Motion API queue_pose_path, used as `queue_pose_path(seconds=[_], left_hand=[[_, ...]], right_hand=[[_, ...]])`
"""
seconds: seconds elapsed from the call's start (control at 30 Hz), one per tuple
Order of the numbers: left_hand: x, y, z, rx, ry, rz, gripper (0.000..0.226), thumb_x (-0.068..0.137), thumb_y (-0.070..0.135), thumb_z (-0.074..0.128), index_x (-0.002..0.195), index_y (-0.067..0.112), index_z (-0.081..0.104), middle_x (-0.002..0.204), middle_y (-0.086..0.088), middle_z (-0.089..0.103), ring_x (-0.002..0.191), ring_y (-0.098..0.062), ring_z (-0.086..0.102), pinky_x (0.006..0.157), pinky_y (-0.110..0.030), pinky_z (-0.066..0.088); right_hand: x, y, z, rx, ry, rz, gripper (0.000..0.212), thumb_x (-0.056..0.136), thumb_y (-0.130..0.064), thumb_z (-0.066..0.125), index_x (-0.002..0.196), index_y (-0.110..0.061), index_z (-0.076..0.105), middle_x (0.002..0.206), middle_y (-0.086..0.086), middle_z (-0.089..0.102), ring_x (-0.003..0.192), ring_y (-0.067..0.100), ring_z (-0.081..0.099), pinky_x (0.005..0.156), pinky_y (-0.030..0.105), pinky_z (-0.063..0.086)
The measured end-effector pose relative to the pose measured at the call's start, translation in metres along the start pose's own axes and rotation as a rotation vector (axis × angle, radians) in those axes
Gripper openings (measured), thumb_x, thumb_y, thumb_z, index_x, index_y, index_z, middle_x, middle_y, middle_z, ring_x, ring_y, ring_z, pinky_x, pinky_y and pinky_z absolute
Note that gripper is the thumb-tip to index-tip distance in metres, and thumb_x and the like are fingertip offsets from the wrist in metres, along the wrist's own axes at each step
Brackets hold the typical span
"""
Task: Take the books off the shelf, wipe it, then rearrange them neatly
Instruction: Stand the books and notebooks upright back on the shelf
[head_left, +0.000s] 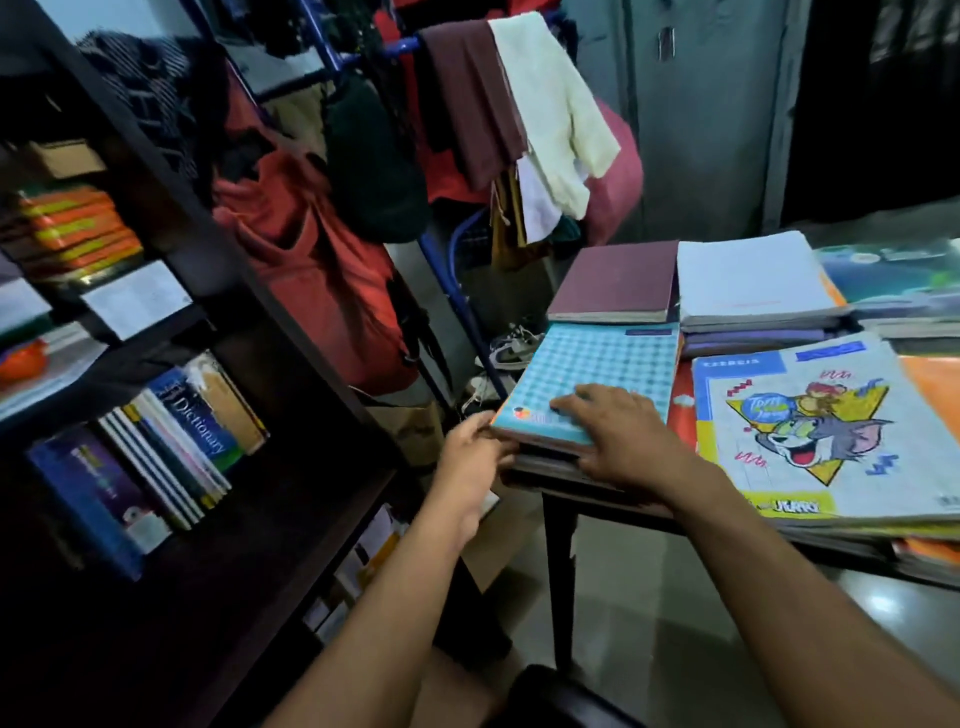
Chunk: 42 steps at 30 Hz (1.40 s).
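A dark bookshelf (291, 332) stands at the left; several books lean on one of its shelves, among them a blue Dictionary (195, 421). On the table (558, 512) at the right lies a stack topped by a light-blue chequered notebook (597, 369). My left hand (475, 457) grips the stack's near left corner. My right hand (608, 431) rests on the notebook's cover, thumb curled at the stack's front edge. A cartoon-cover notebook (826, 431), a maroon book (618, 283) and a white book (753, 278) lie on other stacks beside it.
Orange and yellow books (78, 228) are piled on an upper shelf. A clothes rack (467, 306) hung with garments stands behind the table and shelf. Shoes (506, 345) and a cardboard box (509, 530) sit on the floor between them. A grey cupboard (701, 104) fills the back.
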<state>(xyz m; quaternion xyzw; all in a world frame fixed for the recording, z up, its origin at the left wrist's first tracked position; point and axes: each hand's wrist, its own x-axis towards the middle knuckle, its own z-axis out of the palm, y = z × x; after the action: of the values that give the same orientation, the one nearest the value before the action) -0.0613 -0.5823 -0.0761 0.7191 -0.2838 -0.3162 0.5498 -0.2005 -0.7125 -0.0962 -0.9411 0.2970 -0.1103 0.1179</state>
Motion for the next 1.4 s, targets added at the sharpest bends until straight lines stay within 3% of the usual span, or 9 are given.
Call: queue_pose_path(seconds=[0.1,0.23,0.4,0.57,0.7,0.83,0.93,1.23,1.4], left_hand=[[0.005,0.010,0.005,-0.128,0.057,0.061,0.047,0.095,-0.018,0.038,0.103,0.017,0.068,0.100,-0.010,0.068,0.092,-0.020,0.066,0.076,-0.025,0.053],[0.025,0.003,0.014,0.333,0.086,0.049,0.022,0.100,0.014,0.055,0.114,0.025,0.067,0.114,0.000,0.071,0.104,-0.018,0.067,0.097,-0.039,0.055],[0.037,0.010,0.026,0.661,0.072,0.057,0.038,0.092,0.038,0.067,0.126,0.021,0.063,0.123,-0.003,0.069,0.111,-0.025,0.065,0.098,-0.042,0.053],[0.047,0.016,0.038,0.827,0.049,0.020,0.057,0.082,0.059,0.056,0.129,0.028,0.065,0.125,-0.006,0.069,0.114,-0.033,0.063,0.098,-0.046,0.053],[0.060,0.014,0.039,0.647,0.019,-0.059,0.065,0.076,0.067,0.062,0.132,0.034,0.064,0.127,-0.001,0.069,0.112,-0.027,0.065,0.100,-0.044,0.054],[0.044,0.034,0.045,0.165,-0.041,-0.107,0.024,0.101,0.032,0.055,0.120,0.024,0.069,0.105,-0.002,0.078,0.085,-0.016,0.072,0.073,-0.031,0.062],[0.033,0.035,0.043,-0.045,-0.089,-0.191,0.020,0.104,0.018,0.053,0.113,0.017,0.070,0.099,-0.008,0.079,0.088,-0.023,0.075,0.068,-0.031,0.063],[-0.035,0.001,-0.058,-0.144,0.160,-0.195,0.007,0.101,0.008,0.058,0.107,0.011,0.059,0.083,-0.009,0.062,0.069,-0.022,0.061,0.042,-0.024,0.051],[-0.083,-0.018,-0.121,-0.149,0.318,-0.085,0.015,0.101,0.010,0.059,0.115,0.013,0.063,0.098,-0.011,0.070,0.080,-0.024,0.067,0.059,-0.034,0.059]], right_hand=[[-0.003,0.007,-0.024,0.325,0.085,0.041,0.060,0.092,-0.022,0.067,0.149,-0.029,0.047,0.149,0.002,0.051,0.134,0.022,0.048,0.109,0.034,0.037],[-0.008,0.012,-0.042,0.403,0.177,0.046,0.052,0.095,-0.021,0.067,0.144,-0.033,0.053,0.145,0.000,0.056,0.130,0.019,0.051,0.104,0.033,0.040],[-0.008,0.009,-0.042,0.369,0.142,0.040,0.051,0.096,-0.021,0.065,0.143,-0.035,0.050,0.144,-0.001,0.054,0.130,0.019,0.048,0.106,0.036,0.040],[-0.007,0.011,-0.040,0.402,0.163,0.004,0.049,0.094,-0.020,0.068,0.140,-0.031,0.054,0.138,-0.001,0.059,0.124,0.017,0.052,0.100,0.032,0.042],[-0.006,0.013,-0.036,0.388,0.138,-0.013,0.049,0.093,-0.021,0.068,0.139,-0.032,0.053,0.137,-0.003,0.058,0.124,0.016,0.051,0.095,0.026,0.037],[-0.006,0.011,-0.036,0.378,0.120,-0.016,0.052,0.091,-0.022,0.068,0.139,-0.036,0.051,0.138,-0.003,0.055,0.125,0.015,0.049,0.103,0.032,0.041],[-0.006,0.010,-0.037,0.363,0.131,-0.020,0.052,0.091,-0.024,0.069,0.139,-0.036,0.051,0.138,-0.004,0.055,0.125,0.015,0.050,0.103,0.033,0.042],[-0.004,0.001,-0.025,0.207,-0.111,-0.010,0.054,0.086,-0.046,0.075,0.133,-0.036,0.052,0.135,-0.003,0.049,0.123,0.023,0.047,0.102,0.044,0.044],[-0.008,-0.044,-0.021,0.449,-0.005,-0.031,0.054,0.086,-0.054,0.071,0.132,-0.029,0.057,0.126,-0.007,0.058,0.117,0.017,0.055,0.095,0.035,0.046]])
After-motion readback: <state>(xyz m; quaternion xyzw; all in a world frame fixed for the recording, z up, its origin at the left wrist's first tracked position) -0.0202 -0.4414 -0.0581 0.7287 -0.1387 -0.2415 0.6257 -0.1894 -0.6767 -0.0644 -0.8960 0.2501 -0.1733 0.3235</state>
